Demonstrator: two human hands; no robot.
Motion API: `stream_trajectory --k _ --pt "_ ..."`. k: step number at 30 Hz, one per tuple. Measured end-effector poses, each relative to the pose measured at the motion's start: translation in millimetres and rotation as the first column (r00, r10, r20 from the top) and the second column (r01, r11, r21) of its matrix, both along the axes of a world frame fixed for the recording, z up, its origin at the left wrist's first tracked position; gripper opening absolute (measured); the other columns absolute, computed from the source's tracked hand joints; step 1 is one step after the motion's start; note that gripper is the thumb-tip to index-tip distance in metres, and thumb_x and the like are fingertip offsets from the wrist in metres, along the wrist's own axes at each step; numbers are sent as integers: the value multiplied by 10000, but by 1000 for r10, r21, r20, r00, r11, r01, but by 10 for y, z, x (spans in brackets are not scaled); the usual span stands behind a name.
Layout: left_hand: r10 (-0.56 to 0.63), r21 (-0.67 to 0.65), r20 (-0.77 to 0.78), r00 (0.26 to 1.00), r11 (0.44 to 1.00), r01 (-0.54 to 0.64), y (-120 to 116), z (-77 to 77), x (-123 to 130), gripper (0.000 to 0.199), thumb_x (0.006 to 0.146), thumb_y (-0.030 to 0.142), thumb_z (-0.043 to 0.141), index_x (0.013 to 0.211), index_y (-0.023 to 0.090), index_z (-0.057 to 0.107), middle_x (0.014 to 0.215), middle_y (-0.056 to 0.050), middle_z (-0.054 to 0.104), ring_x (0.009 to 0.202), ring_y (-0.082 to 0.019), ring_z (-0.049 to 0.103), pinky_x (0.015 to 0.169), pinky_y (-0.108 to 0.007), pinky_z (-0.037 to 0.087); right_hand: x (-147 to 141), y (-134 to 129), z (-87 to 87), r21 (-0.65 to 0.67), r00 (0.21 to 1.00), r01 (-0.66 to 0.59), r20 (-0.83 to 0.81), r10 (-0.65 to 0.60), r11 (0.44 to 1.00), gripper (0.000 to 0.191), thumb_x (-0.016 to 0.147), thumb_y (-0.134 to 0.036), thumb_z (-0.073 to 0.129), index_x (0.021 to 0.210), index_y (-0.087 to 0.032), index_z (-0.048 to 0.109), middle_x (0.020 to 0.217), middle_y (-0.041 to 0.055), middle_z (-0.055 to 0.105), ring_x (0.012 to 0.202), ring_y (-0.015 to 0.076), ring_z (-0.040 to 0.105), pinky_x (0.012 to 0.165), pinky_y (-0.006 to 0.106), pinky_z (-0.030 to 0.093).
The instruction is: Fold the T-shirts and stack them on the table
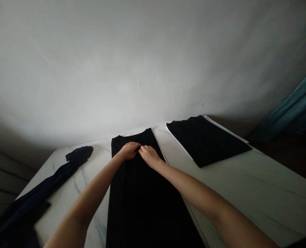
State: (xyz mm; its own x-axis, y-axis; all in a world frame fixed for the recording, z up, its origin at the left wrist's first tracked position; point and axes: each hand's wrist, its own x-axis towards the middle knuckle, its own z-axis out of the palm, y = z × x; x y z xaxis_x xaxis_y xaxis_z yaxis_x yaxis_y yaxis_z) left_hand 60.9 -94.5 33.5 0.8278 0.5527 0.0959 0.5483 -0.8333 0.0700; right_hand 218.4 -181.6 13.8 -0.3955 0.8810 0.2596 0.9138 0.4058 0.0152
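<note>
Long, flat black cloth garment (pixel 145 199) on white, grey-veined table (pixel 225 189)
Left hand (pixel 129 151) and right hand (pixel 149 156) close together on garment; grip on cloth cannot be determined.

A plain pale-grey wall (pixel 142 62) filled the upper frame, brightest left of centre and shadowed toward the right corners. Below it stood a white marble-patterned counter (pixel 245 182) with grey veining and a rounded far-left corner. Teal drapery (pixel 294 100) hung at the right edge; grey horizontal panelling (pixel 3 175) showed dimly at lower left.
</note>
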Motion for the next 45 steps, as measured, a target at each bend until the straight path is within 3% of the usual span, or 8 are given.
stream_trajectory --k 7,13,19,23,26,30,35,45 --pt "133 43 -90 987 991 -130 -121 -63 72 442 859 131 540 1283 252 573 1212 -57 663 1117 -203 617 957 -310 485 212 82 -87 -79 876 145 -452 -165 986 198 871 -108 492 1039 -182 566 1034 72 643 950 198 623 805 285 478" --pt "199 61 -168 965 980 -191 -163 -51 152 453 925 148 443 1337 292 566 1225 -70 673 1009 -220 685 820 -304 539 360 70 -283 -27 751 25 -660 -37 999 195 864 -94 502 1005 -186 600 979 56 671 917 186 640 835 302 490" --pt "80 -26 -203 976 996 -88 -127 -13 34 570 864 93 494 1392 305 519 1464 -65 502 1307 -243 518 1052 -377 444 420 -33 -277 -19 804 -277 -552 221 961 128 898 -177 599 959 -188 711 1026 66 711 1005 194 648 918 329 487" --pt "77 -173 -63 995 981 -86 -120 93 -118 433 898 171 482 1292 292 617 1476 -14 487 1387 -199 416 1154 -358 324 426 208 -163 10 782 -139 -612 116 990 268 978 -209 467 998 -161 730 1040 95 724 997 190 666 913 316 501" --pt "335 -164 105 936 935 -316 -142 172 -265 391 906 177 463 1248 232 646 1393 -40 581 1316 -200 508 1115 -332 380 387 530 -96 -38 817 -63 -575 29 997 341 983 -182 415 1204 -162 673 1255 114 661 1184 203 600 1034 343 445" --pt "610 -105 186 770 792 -601 -294 159 -450 317 891 184 498 1153 180 676 1167 -78 714 1091 -247 656 979 -370 492 247 864 -81 -205 926 -106 -377 21 973 418 1007 -271 380 1388 -218 545 1506 85 437 1404 241 378 1141 411 326" --pt "561 -34 222 797 822 -569 -599 -31 -526 210 868 264 603 1052 196 679 1085 -68 711 1038 -247 641 950 -381 489 67 878 -218 -324 982 -67 -188 5 944 583 1005 -528 311 1523 -261 319 1605 84 203 1481 285 167 1185 514 153" --pt "535 68 52 843 841 -537 -711 -176 -291 200 888 146 508 1008 204 657 1016 -80 673 960 -224 610 853 -343 491 21 842 -208 -320 990 -31 -139 -14 947 584 1014 -497 277 1540 -244 271 1605 94 201 1480 263 184 1187 509 140"
